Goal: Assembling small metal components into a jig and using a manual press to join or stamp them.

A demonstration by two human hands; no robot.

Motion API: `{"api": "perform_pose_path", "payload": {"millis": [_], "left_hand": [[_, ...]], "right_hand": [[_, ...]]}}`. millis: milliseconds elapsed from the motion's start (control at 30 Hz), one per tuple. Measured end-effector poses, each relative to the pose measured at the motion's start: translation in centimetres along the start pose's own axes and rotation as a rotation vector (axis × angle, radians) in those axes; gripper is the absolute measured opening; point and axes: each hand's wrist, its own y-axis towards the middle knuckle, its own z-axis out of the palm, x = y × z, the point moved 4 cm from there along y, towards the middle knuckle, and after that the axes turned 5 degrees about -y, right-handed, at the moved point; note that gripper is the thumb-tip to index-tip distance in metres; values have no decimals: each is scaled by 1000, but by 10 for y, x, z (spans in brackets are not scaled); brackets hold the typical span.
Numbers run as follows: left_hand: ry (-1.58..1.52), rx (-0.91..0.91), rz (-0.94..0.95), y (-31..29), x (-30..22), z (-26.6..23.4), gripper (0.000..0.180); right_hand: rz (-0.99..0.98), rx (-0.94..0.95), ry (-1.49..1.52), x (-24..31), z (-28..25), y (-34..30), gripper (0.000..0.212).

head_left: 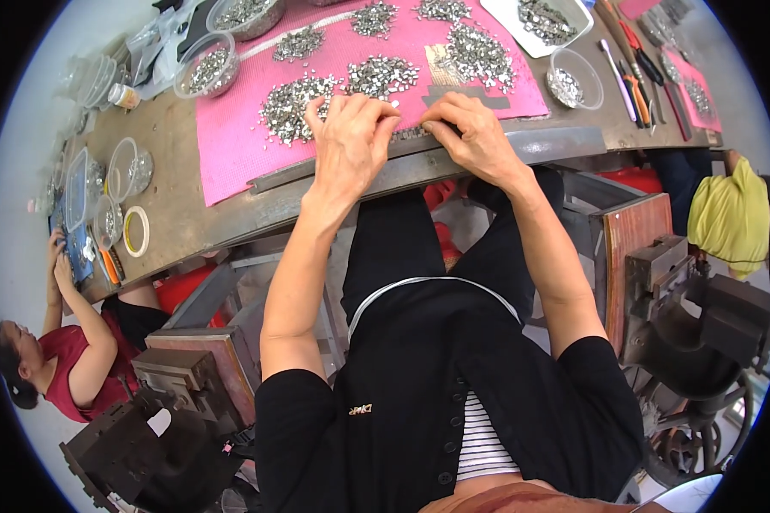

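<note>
Both my hands work over a long grey metal bar (293,177) at the table's front edge. A row of small metal pieces (411,133) sits along the bar between my hands. My left hand (349,141) is closed, thumb and fingertips bent together above the bar; what they pinch is hidden. At the other end of the row, my right hand (472,137) is closed too, its thumb and forefinger pressed together at the bar. Anything between them is too small to name. Loose piles of shiny metal pieces (287,111) lie just beyond on a pink mat (222,158).
Clear plastic tubs (218,84) and a white tray (583,21) hold more pieces. Pliers (644,56) and other hand tools lie at right. A tape roll (136,231) is at left. Two people sit nearby: one in red (81,359) at left, one in yellow (731,214) at right.
</note>
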Motion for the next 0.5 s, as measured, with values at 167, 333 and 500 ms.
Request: {"api": "perform_pose_path", "payload": {"millis": [167,333,500], "left_hand": [[-25,3,45,-3,-18,14,9],[-28,-33,80,-10,-20,27,11],[3,-64,55,-10,-17,19,13]], "right_hand": [[150,-64,67,-16,-2,10,9],[191,-128,38,-25,1,22,10],[120,-116,-116,-31,14,33,13]]}}
